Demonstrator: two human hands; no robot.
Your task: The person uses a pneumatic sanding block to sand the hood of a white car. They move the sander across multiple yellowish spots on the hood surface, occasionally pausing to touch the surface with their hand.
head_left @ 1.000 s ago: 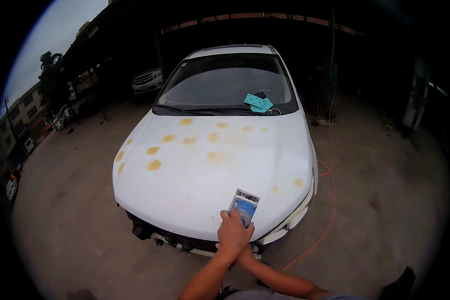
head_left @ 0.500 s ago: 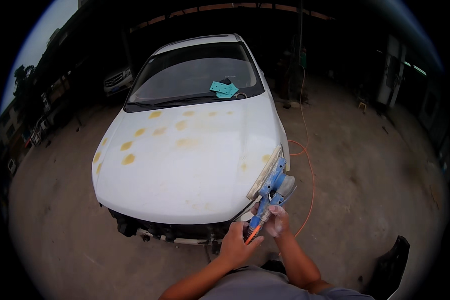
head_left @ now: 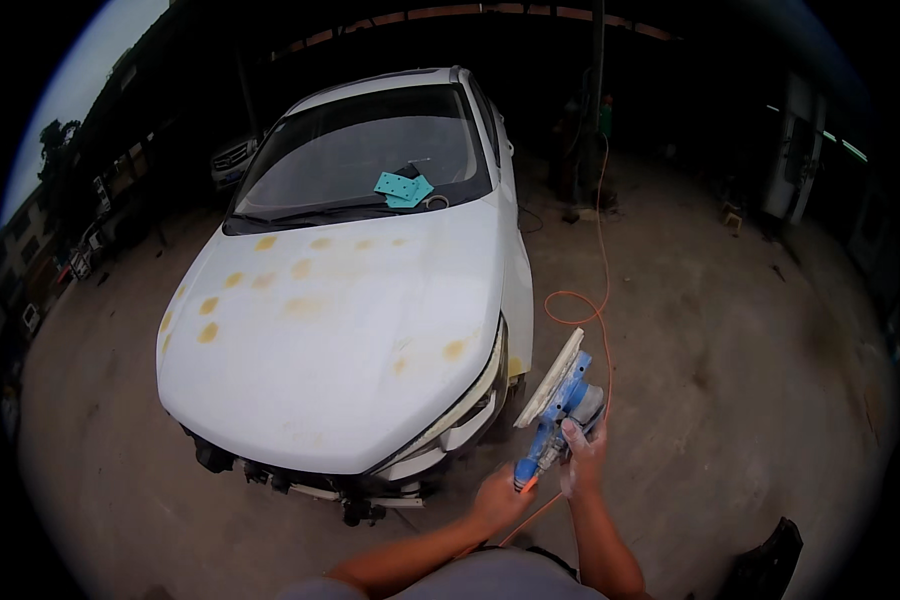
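I hold a blue air sander (head_left: 573, 392) off to the right of a white car's front corner, its long pale pad tilted up and facing the car. My left hand (head_left: 502, 498) is closed round the lower end of the handle, where the orange hose joins. Dusty with white powder, my right hand (head_left: 584, 460) grips the sander just below its grey head, thumb up. The pad is apart from the car. On the white hood (head_left: 340, 360) are several yellowish sanded patches. The front bumper is off, baring dark parts below the hood.
Turquoise sanding sheets (head_left: 404, 188) lie at the windshield's base beside a small ring-shaped thing. An orange air hose (head_left: 604, 240) loops over the concrete floor to a post at the back. A black curved panel (head_left: 765, 565) lies at lower right. Another car (head_left: 232, 160) stands far left.
The sander and both hands have moved right, away from the hood's corner, uncovering the headlight. My view has turned, so the car sits farther left. Both hands still grip the sander.
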